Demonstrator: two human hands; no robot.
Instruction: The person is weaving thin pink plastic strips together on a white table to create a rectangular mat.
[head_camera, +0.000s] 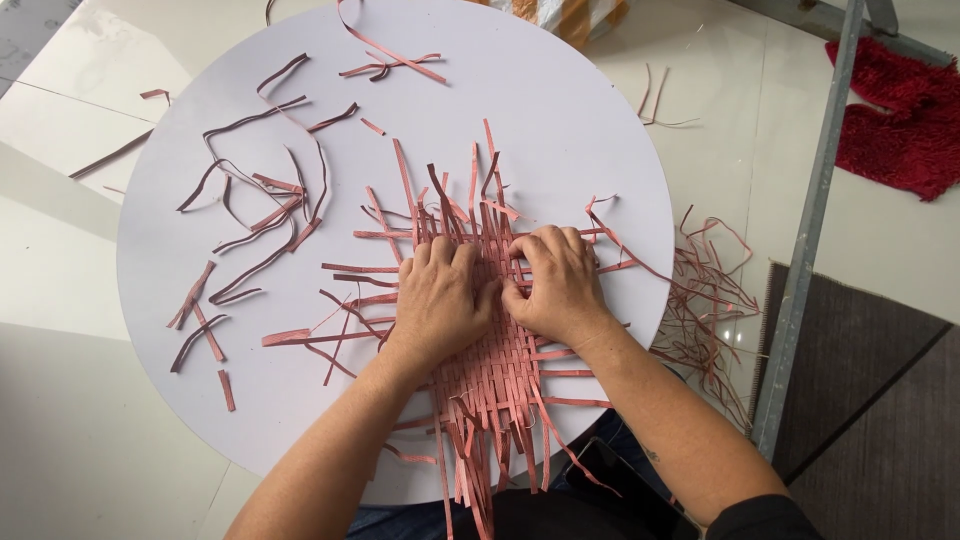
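A: Head view looks straight down on your round white counter (560, 90). Your left hand (440, 295) and right hand (555, 285) lie side by side on the woven mat (495, 385) of pink strips, near the middle of the counter, a little toward your body.

B: What do the fingers do?

A: Both hands are bent, the fingers curled down onto the weave. Their tips meet near the centre line of the mat, and they seem to pinch one strip there, but I cannot tell exactly which strip. Neither hand is open flat.

B: How does the mat lie from the hands?

A: Its long axis runs away from you, from the near edge of the counter toward the loose upright ends (470, 190) beyond your knuckles. The woven part is under and behind the hands; the unwoven ends are in front. Both hands are about equally near the working spot.

B: And around it?

A: Loose strips (250, 215) are scattered to the left on the counter, and a tangled bundle (710, 290) hangs off the right edge.
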